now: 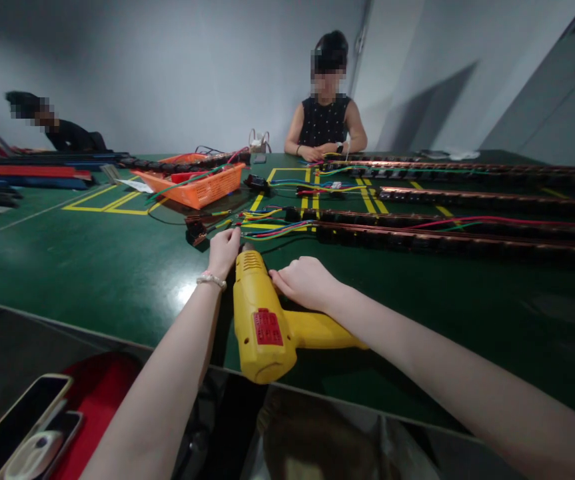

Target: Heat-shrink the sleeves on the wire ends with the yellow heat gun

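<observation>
A yellow heat gun lies on the green table between my forearms, its nozzle pointing away from me and its handle to the right. My left hand is closed beside the nozzle, at the ends of several coloured wires; what its fingers pinch is too small to make out. My right hand is curled just right of the gun's barrel, its fingertips partly hidden. The wires run out of a long dark strip with copper edges. A small dark part with copper sits just beyond my left hand.
More long dark strips lie across the table's right side. An orange basket holding parts stands at back left, near yellow tape lines. One person sits opposite, another far left. Phones lie on a red surface, lower left.
</observation>
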### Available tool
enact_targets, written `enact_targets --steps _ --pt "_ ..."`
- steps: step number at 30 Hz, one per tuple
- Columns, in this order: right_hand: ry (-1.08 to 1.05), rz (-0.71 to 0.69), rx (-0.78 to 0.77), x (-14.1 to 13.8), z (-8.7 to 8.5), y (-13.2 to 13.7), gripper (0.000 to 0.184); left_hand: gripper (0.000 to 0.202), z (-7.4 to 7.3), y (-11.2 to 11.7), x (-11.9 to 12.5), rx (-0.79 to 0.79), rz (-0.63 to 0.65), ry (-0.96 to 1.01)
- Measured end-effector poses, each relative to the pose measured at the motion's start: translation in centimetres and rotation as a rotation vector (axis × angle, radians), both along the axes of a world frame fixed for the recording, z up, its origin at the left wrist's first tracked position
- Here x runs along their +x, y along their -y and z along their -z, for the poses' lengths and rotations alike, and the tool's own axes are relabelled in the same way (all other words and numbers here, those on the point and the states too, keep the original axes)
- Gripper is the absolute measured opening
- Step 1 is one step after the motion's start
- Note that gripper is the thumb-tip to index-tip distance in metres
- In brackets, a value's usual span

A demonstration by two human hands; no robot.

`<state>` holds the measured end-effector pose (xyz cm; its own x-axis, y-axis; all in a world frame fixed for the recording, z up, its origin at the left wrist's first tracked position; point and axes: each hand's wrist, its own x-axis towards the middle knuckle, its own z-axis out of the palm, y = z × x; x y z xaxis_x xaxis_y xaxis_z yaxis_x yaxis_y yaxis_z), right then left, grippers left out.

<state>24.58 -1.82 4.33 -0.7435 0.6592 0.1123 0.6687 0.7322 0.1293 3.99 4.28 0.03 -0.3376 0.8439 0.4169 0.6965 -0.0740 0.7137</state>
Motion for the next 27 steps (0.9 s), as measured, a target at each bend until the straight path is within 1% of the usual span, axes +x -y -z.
enact_targets --steps 4,6,12,17,20,23,27 --pt "0.01 -0.043 -0.003 0.6 -0.1 -0.2 0.053 0.041 -0.1 -0.4 0.0 -0.02 -0.036 -0.008" --pt "0.019 -0.055 -0.005 1.1 -0.2 -0.4 0.052 0.042 -0.1 -0.5 0.0 -0.016 -0.03 0.01" --pt "0.031 -0.039 -0.026 3.7 -0.3 -1.9 0.052 0.041 0.3 -1.1 -0.5 -0.012 0.013 0.172" --pt "0.036 0.035 -0.068 6.7 -0.4 -3.6 0.054 0.041 0.7 -1.8 -1.0 -0.03 0.026 0.222" --pt "-0.018 0.126 -0.162 8.4 -0.6 -4.3 0.057 0.042 0.7 -2.1 -1.2 -0.055 0.028 0.205" --pt "-0.103 0.211 -0.261 10.2 -0.7 -4.6 0.062 0.042 0.5 -2.1 -1.4 -0.102 0.062 0.151" --pt "-0.196 0.284 -0.389 12.1 -0.7 -4.8 0.061 0.044 0.3 -2.1 -1.6 -0.134 0.093 0.114"
